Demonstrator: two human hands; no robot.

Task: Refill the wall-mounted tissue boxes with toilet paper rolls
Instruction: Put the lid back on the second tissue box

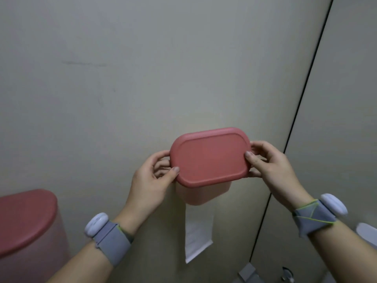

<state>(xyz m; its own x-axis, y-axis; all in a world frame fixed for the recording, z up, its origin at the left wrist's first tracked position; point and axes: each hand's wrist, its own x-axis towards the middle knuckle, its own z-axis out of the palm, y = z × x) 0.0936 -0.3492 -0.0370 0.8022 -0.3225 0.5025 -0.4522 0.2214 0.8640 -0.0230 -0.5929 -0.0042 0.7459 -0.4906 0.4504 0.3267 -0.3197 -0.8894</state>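
- Two hands hold the red lid [210,157] of a pink tissue box [204,193] mounted on the wall [122,78].
- Left hand [152,180] has its grip closed round the lid's left end, thumb on top.
- Right hand [271,168] pinches the right end.
- Toilet paper [196,233] hangs below the box.
- Another red-lidded box [24,219] sits lower left.

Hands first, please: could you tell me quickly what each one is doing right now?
Left hand: holding the red lid's left end.
Right hand: holding its right end.
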